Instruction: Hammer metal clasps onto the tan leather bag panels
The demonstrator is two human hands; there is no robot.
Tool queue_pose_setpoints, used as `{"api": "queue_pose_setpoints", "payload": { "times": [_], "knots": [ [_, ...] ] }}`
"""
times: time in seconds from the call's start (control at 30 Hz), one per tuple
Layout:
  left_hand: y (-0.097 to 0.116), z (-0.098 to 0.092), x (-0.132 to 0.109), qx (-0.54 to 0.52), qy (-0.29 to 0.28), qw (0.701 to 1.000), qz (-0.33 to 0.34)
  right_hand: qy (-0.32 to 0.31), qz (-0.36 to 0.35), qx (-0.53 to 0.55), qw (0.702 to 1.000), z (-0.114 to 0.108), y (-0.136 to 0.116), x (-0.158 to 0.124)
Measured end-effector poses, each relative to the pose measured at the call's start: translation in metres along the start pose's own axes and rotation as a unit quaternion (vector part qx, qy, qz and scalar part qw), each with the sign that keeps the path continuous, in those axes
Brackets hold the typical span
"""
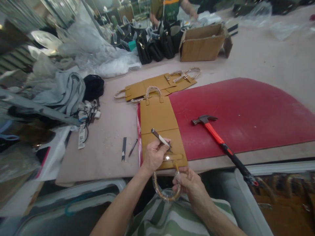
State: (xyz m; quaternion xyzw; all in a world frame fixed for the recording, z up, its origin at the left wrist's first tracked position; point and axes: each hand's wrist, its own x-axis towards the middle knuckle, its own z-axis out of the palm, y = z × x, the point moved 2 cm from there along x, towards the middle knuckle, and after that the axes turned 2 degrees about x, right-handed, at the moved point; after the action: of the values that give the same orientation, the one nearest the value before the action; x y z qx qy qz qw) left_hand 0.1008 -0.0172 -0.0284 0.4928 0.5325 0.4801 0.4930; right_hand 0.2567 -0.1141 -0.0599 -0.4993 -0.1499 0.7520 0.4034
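A mustard-tan leather bag panel (159,118) lies lengthwise before me, with a plastic-wrapped handle at each end. My left hand (154,156) is closed around a slim metal rod-shaped tool with a white-wrapped middle (161,137). The tool slants above the panel, its lower end close to a strap with a shiny metal plate (167,157); whether it touches is unclear. My right hand (189,181) grips the near wrapped handle (167,197) by its right side, close to the panel edge. This handle hangs past the table edge toward my lap.
A red board (236,114) underlies the panel, with a claw hammer (216,136) on it. More tan panels (152,85) lie beyond. At left are a dark strip (124,149) and a thin pen-like tool (133,147). Black bags (155,46), a cardboard box (201,44) and another person stand farther back.
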Motion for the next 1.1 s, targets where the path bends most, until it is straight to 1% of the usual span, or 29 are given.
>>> {"api": "queue_pose_setpoints", "payload": {
  "times": [0.07, 0.1, 0.13, 0.23, 0.3, 0.4, 0.47, 0.57, 0.67, 0.87, 1.0, 1.1],
  "knots": [
    [-0.006, 0.003, 0.003, -0.002, -0.010, 1.000, -0.025, -0.028, 0.023, 0.020, 0.999, -0.001, -0.002, 0.001],
    [-0.009, 0.001, 0.003, -0.008, -0.010, 0.999, -0.030, -0.038, 0.022, 0.024, 0.999, -0.001, -0.006, 0.002],
    [-0.010, -0.001, 0.003, -0.016, -0.010, 0.999, -0.033, -0.042, 0.009, 0.020, 0.999, -0.002, -0.010, 0.004],
    [-0.010, -0.007, 0.003, -0.043, -0.012, 0.998, -0.044, -0.039, -0.067, -0.023, 0.997, -0.002, -0.022, 0.009],
    [-0.007, -0.009, 0.003, -0.058, -0.015, 0.997, -0.049, -0.039, -0.088, -0.028, 0.995, 0.002, -0.028, 0.012],
    [0.000, -0.007, 0.002, -0.068, -0.026, 0.995, -0.062, -0.046, -0.052, 0.024, 0.997, 0.011, -0.031, 0.016],
    [0.006, -0.005, 0.002, -0.064, -0.033, 0.995, -0.069, -0.042, -0.039, 0.036, 0.998, 0.017, -0.034, 0.018],
    [0.017, -0.001, 0.002, -0.049, -0.041, 0.996, -0.062, -0.025, -0.061, 0.016, 0.998, 0.022, -0.038, 0.022],
    [0.023, 0.001, 0.004, -0.049, -0.047, 0.996, -0.053, -0.034, -0.079, 0.009, 0.996, 0.023, -0.039, 0.026],
    [0.018, -0.002, 0.006, -0.079, -0.062, 0.993, -0.060, -0.087, -0.067, 0.032, 0.993, 0.023, -0.038, 0.033],
    [0.015, -0.006, 0.006, -0.096, -0.061, 0.991, -0.069, -0.080, -0.056, 0.035, 0.995, 0.024, -0.036, 0.035],
    [0.014, -0.007, 0.006, -0.091, -0.073, 0.991, -0.066, -0.075, -0.050, 0.028, 0.996, 0.024, -0.036, 0.036]
  ]
}}
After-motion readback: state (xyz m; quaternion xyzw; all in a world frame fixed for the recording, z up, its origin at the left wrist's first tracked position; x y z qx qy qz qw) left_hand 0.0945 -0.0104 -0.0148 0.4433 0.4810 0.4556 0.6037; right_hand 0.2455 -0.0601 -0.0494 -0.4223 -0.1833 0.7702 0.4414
